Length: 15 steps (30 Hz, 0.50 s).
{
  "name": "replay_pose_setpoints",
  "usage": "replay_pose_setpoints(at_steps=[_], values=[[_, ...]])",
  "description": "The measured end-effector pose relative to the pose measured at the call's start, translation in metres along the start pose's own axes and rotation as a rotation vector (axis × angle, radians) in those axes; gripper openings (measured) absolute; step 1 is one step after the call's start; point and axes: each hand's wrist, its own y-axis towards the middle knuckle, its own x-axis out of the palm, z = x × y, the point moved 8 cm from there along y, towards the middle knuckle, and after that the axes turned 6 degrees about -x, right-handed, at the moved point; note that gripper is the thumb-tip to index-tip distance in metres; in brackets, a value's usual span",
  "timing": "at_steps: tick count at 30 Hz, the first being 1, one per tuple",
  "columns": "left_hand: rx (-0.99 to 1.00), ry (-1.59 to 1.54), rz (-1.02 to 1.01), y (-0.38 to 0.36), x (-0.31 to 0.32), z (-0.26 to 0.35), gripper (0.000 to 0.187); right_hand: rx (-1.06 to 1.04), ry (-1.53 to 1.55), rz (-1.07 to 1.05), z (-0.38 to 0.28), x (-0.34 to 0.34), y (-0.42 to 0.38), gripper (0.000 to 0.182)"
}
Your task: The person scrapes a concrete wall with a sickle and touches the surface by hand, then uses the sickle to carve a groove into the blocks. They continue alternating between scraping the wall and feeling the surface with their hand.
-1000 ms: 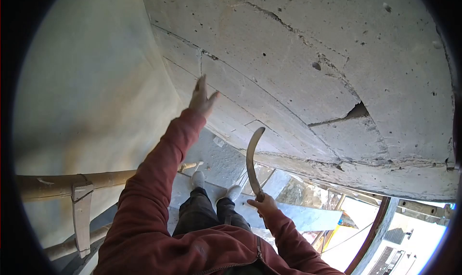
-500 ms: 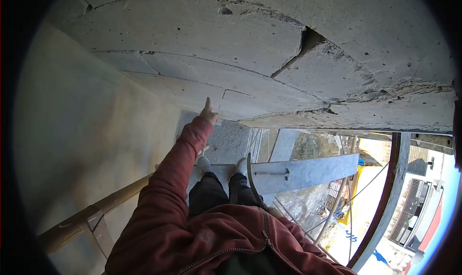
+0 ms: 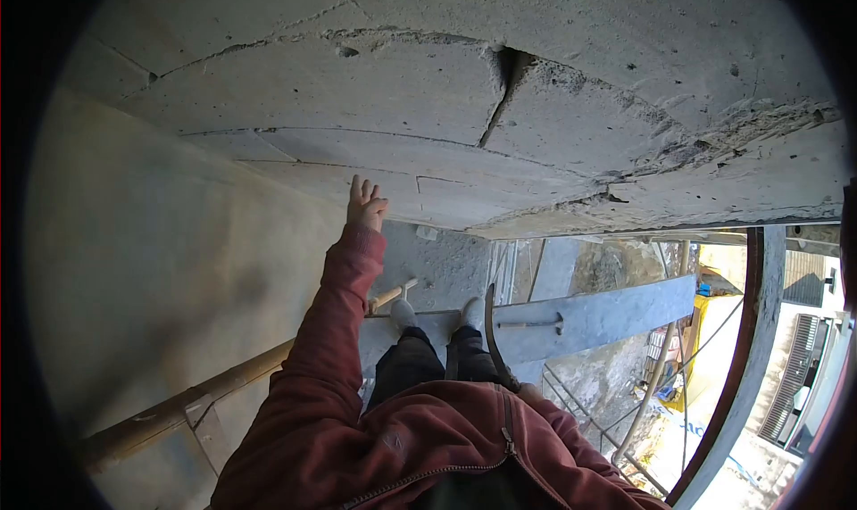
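Note:
My left hand [image 3: 367, 204] is raised on the outstretched arm, in front of the block wall [image 3: 375, 91]. Its fingers are partly spread and hold nothing; whether they touch the wall is unclear. Low at my right side, my right hand [image 3: 528, 391] is mostly hidden by the red sleeve. It is closed around the lower end of a long, dark, curved tool [image 3: 492, 331], which points up beside my right foot. On the plank [image 3: 616, 318], a hammer-like tool [image 3: 533, 323] lies just right of that blade.
My feet stand on the planks. A wooden pole [image 3: 223, 381] runs along the left beside a smooth wall [image 3: 170, 242]. Scaffold poles [image 3: 659, 367] and a curved-looking beam [image 3: 748, 367] stand on the right, with an open drop to the ground below. The block wall has a deep gap [image 3: 511, 73].
My left hand has moved slightly up and left, and its fingers have spread from a pointing shape. The view has shifted, while my right hand stays low with the dark tool.

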Motion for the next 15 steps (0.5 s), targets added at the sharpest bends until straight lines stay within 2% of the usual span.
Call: replay_pose_setpoints(at_steps=[2,3,7,9,12,14,15], values=[[-0.03,0.099,0.181,-0.017,-0.062,0.013,0.088,0.008,-0.024,-0.023,-0.004,-0.006,-0.001,0.063],[-0.05,0.124,0.268,-0.031,-0.086,0.018,0.086,-0.049,-0.045,0.032,-0.007,-0.012,0.003,0.059],[-0.128,0.199,0.428,-0.093,-0.144,0.006,0.083,-0.228,-0.107,0.153,-0.034,-0.054,0.032,0.047],[-0.167,0.195,0.442,-0.126,-0.15,-0.013,0.083,-0.428,-0.292,0.288,-0.089,-0.098,0.033,0.041],[-0.167,0.135,0.405,-0.164,-0.149,-0.039,0.08,-0.601,-0.311,0.3,-0.158,-0.152,0.062,0.04],[-0.163,0.136,0.397,-0.179,-0.142,-0.05,0.078,-0.588,-0.501,0.358,-0.221,-0.173,0.089,0.041],[-0.134,0.153,0.358,-0.182,-0.136,-0.056,0.077,-0.541,-0.605,0.451,-0.266,-0.175,0.087,0.043]])
